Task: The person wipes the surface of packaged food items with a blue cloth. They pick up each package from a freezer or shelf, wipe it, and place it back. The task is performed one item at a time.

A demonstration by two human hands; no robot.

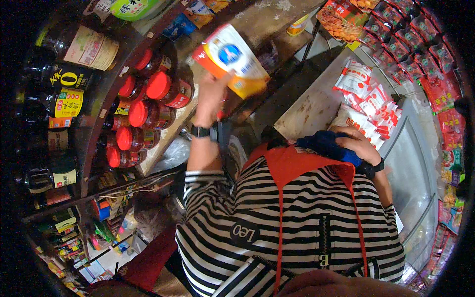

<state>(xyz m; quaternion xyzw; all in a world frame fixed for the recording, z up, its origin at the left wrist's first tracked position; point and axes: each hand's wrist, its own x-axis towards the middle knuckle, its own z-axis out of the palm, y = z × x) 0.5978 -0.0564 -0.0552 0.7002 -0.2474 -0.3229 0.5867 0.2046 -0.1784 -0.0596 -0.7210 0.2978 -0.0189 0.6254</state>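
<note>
My left hand (213, 91) grips a white, yellow and orange printed pouch (237, 59) by its lower left part, fingers closed on its edge; hand and pouch are slightly blurred. Jars with red lids (157, 85) stand just left of that hand. On the other side, my right hand (358, 143) lies over a bunched dark blue cloth (326, 144) close to my chest, its fingers curved around the cloth. White and red packets (356, 80) are piled right above it, on the end of a worn board (308, 107).
Dark sauce bottles (68, 104) fill the shelf at far left. A glass-topped case (412, 148) stands at my right, with hanging red packets (408, 41) beyond it. At lower left is a red garment (152, 260), perhaps another person's.
</note>
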